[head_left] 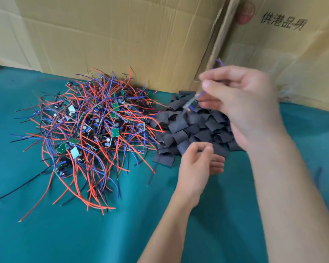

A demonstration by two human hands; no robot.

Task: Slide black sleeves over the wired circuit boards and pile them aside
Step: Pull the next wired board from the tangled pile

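Right hand [241, 103] raised above the sleeve pile, grip closed in a pinch on a wired circuit board [190, 103]; board hangs tilted from the fingertips, motion-blurred, blue lead [219, 62] sticking up past the knuckles; cannot tell whether a sleeve is on it. Left hand [197, 164] low, at the near edge of the black sleeves [190, 130]; fingers loosely curled, thumb and forefinger close together; blur too heavy to tell if that grip holds anything. Sleeves lie in a loose heap on the green surface [65, 234], right of centre, some flattened, some curled open; one flat piece [163, 158] at the heap's near-left edge. Unsleeved boards in a big tangle [91, 128] left of the sleeves, just beside them, red wires overlapping the heap's left edge; small green boards visible among red, blue and black leads. Cardboard box walls [122, 35] stand behind both piles; right-hand box [283, 21] carries printed characters and a red round mark. A black wire [17, 188] trails off toward the left edge.
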